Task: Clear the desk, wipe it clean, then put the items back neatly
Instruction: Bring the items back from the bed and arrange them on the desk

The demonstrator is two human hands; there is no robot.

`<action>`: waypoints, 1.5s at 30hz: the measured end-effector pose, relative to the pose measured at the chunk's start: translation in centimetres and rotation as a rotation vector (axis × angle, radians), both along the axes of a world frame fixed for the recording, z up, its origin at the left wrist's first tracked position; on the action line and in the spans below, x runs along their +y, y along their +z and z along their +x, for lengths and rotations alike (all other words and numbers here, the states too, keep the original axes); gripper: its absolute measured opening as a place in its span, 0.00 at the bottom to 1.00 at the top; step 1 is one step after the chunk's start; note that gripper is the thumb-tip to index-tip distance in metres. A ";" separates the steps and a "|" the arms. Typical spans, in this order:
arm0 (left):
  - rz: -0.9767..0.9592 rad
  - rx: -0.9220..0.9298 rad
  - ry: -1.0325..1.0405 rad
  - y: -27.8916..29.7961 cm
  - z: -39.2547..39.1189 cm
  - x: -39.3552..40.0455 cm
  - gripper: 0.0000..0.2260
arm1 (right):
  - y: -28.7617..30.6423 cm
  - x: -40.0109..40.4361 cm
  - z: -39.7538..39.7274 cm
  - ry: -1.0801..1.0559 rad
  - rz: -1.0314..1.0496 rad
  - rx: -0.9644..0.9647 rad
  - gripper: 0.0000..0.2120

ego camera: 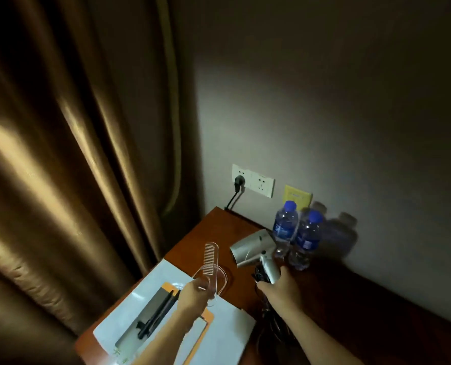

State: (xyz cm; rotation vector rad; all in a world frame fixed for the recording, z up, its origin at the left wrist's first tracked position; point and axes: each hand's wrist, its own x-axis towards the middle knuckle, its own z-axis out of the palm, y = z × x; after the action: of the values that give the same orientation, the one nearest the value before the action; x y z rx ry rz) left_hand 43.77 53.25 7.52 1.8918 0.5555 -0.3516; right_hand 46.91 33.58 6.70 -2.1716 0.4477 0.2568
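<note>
Comb (210, 259) upright in left hand (196, 293); dryer (253, 248) nozzle points left.

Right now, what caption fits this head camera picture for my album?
Left hand lifts a clear comb while right hand grips the silver hair dryer beside two water bottles.

Nothing is reading clearly: the blue labels on the two water bottles (295, 233), right of centre in the frame, are showing only blurred white marks.
</note>
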 end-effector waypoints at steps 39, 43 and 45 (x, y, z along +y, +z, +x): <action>0.164 0.105 -0.389 -11.8 18.8 10.1 0.09 | -9.9 9.4 22.5 0.540 -0.504 -0.249 0.28; 0.209 0.121 -0.487 -12.1 20.7 8.8 0.09 | -12.0 8.0 17.3 0.858 -0.482 -0.228 0.25; 0.211 0.092 -0.417 -12.6 21.7 7.8 0.12 | -12.8 7.2 16.2 0.852 -0.494 -0.251 0.26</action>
State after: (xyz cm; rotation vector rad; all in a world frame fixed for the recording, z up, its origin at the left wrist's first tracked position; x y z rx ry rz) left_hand 65.47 61.02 -5.04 2.2037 0.2596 -0.6750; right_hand 63.13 40.80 -6.10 -2.7289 -0.6506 0.3486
